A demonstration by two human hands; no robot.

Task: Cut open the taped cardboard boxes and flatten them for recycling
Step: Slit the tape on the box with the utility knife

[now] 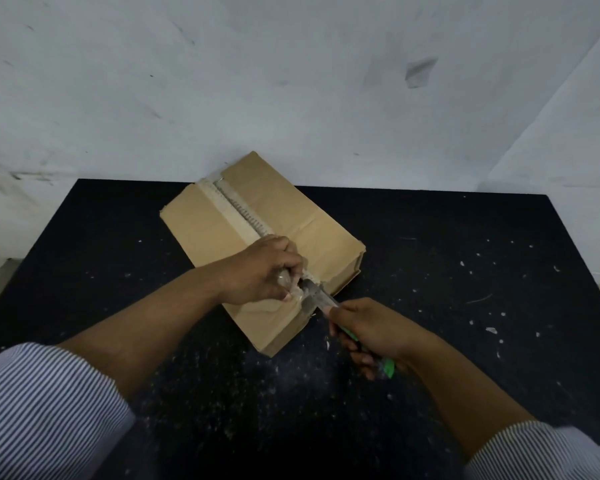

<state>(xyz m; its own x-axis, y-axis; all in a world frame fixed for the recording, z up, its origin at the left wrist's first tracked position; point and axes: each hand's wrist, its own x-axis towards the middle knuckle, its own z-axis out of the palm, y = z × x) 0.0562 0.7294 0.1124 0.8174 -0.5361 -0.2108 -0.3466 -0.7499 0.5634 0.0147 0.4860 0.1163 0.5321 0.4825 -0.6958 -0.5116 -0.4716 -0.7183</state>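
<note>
Our left sleeve [49,410], striped blue and white and rolled up the forearm, comes in from 8 o'clock. To its left the black table [465,271] runs out to an edge at 9 o'clock, leaving a wide band of bare top on that side. The top is matte and dusted with pale crumbs.

Our left hand [260,268] rests on the near half of the cardboard box [274,202]. Its fingers are curled tight round a glossy, crumpled piece of loose tape [284,280] at the near end of the seam. The box is plain brown corrugated board, low and rectangular. It lies on the table toward 12 o'clock, with its long axis running from 11 to 5 o'clock and its far corner close to the white wall [291,81]. Down its middle runs the seam [236,209], a pale strip with ragged, fibrous edges. The near end of the box is torn and dented, and the corner at 3 o'clock is crushed.

The knife [317,299] points toward 10 o'clock, its grey metal blade set in the torn near end of the seam, just beside the left thumb. Our right hand [371,334] wraps fully round its green plastic handle, at 5 o'clock from the box.

To the right, toward 3 o'clock, the table lies open and carries only white scraps [490,329]. Its right edge slants off at 4 o'clock. Our right sleeve [541,452] enters at 5 o'clock. The scuffed wall bears a grey patch [420,71] at 1 o'clock.
</note>
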